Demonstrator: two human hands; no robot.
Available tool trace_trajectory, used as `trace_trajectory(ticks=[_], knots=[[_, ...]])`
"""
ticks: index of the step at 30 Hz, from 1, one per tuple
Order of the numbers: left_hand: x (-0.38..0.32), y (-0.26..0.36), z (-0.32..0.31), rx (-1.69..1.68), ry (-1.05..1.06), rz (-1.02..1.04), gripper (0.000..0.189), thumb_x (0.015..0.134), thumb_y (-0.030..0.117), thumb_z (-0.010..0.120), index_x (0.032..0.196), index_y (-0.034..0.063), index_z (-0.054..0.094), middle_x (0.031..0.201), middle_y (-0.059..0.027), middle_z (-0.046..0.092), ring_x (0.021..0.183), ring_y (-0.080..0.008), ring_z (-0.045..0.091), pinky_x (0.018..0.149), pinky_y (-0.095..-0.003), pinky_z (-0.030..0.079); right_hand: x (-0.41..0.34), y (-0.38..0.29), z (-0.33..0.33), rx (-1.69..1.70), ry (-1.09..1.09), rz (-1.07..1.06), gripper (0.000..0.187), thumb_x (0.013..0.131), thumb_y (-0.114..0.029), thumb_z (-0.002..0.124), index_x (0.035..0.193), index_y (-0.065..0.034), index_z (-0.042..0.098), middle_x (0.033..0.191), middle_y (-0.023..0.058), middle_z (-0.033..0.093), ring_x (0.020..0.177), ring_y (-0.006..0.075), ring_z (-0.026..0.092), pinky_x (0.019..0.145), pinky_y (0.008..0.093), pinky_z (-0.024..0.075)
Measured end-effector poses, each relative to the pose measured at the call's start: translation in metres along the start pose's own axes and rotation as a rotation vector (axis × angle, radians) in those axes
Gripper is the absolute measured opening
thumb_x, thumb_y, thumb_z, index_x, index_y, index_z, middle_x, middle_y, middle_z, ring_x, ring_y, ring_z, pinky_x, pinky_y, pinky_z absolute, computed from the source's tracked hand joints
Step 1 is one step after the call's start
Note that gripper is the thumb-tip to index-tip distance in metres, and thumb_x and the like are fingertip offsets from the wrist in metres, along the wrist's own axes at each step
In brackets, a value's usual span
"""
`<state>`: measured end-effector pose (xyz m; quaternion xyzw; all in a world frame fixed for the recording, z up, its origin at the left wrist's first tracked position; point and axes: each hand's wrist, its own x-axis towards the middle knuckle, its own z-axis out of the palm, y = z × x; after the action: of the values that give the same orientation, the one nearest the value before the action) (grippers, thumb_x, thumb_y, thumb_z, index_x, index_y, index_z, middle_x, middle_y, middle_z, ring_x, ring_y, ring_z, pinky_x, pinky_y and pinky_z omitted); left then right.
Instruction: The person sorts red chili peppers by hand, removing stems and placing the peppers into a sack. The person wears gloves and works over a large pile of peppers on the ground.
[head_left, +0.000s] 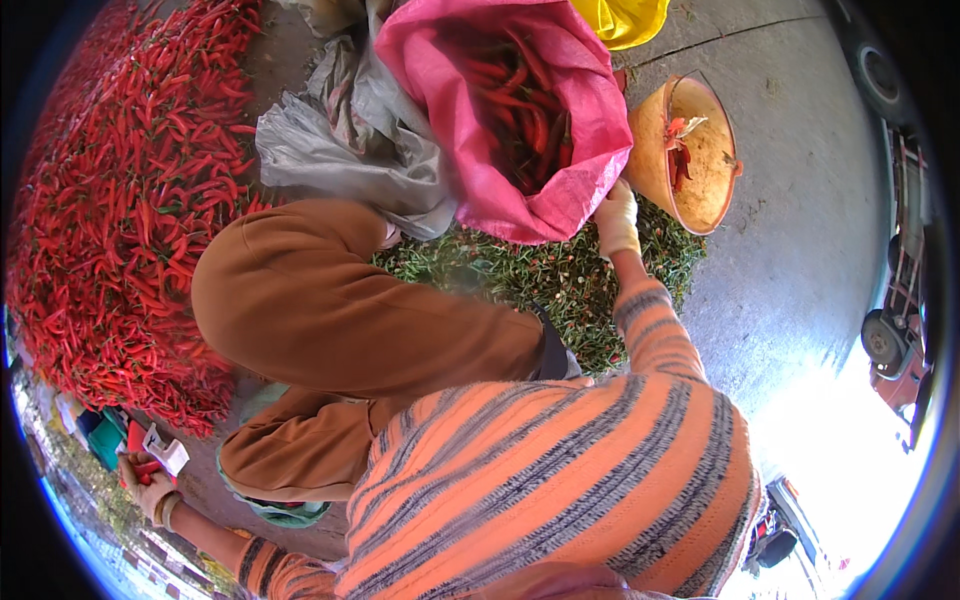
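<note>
My left hand, in a pale glove with bare-looking fingertips, is stretched out at the lower left and closed around something small and red, apparently chili peppers. In a light glove, my right hand grips the lower right rim of a pink woven sack. Inside that open sack lie red chili peppers, some darker in the shade. A big heap of red chili peppers covers the ground to the left. Cut green stems are spread below the pink sack.
A yellowish bucket holding a few red pieces stands right of the pink sack. Grey plastic sacking lies to its left, a yellow bag behind. A green sack is beneath my leg. Vehicles with wheels are at the far right.
</note>
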<state>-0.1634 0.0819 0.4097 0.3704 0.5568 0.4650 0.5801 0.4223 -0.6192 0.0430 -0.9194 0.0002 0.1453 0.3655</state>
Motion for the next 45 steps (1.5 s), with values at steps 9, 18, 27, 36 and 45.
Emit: trace_trajectory(ticks=[9,18,27,36,45], knots=[[-0.073,-0.059,0.174,-0.251,-0.832,-0.134,0.021,0.098,0.002,0.058,0.117,-0.0018,0.049,0.094,-0.0024,0.042,0.074,-0.0117,0.038,0.066,-0.0258,0.034,-0.082,-0.161,-0.103,0.919,-0.169,-0.034,0.043,0.092,-0.003,0.063,0.135,0.0002,0.056,0.122,0.0055,0.065,0.110,0.0147,0.061,0.100,0.0295,0.0462],[-0.232,-0.102,0.327,-0.082,-1.123,-0.071,0.026,0.097,0.017,0.055,0.117,0.0013,0.059,0.128,-0.0226,0.062,0.119,-0.0320,0.062,0.097,-0.0431,0.053,-0.133,-0.370,-0.052,0.793,-0.869,-0.736,0.050,0.080,0.004,0.068,0.130,0.0011,0.060,0.134,0.0118,0.053,0.112,0.0204,0.061,0.094,0.0340,0.0523],[-0.226,-0.090,0.284,0.046,-0.912,-0.068,0.021,0.077,-0.002,0.069,0.094,0.0054,0.061,0.085,-0.0043,0.063,0.077,-0.0137,0.061,0.070,-0.0286,0.048,-0.183,-0.468,0.022,0.668,-1.165,-0.418,0.029,0.093,-0.005,0.065,0.122,-0.0010,0.065,0.108,0.0069,0.066,0.100,0.0126,0.062,0.085,0.0276,0.0518],[-0.189,-0.105,0.233,0.612,-0.864,0.554,0.028,0.071,-0.006,0.073,0.096,0.0024,0.064,0.100,-0.0056,0.067,0.097,-0.0163,0.062,0.092,-0.0310,0.050,-0.194,-0.507,0.089,0.693,-1.157,-0.471,0.020,0.093,-0.012,0.068,0.108,0.0013,0.067,0.096,0.0070,0.070,0.084,0.0122,0.067,0.074,0.0260,0.0546],[-0.144,-0.118,0.210,0.156,-0.624,0.200,0.018,0.078,0.002,0.065,0.095,0.0012,0.062,0.112,-0.0133,0.065,0.103,-0.0184,0.061,0.092,-0.0331,0.047,-0.100,-0.465,-0.055,0.590,-0.435,-0.762,0.011,0.093,-0.007,0.062,0.100,-0.0023,0.070,0.088,0.0001,0.067,0.077,0.0074,0.058,0.072,0.0232,0.0475]])
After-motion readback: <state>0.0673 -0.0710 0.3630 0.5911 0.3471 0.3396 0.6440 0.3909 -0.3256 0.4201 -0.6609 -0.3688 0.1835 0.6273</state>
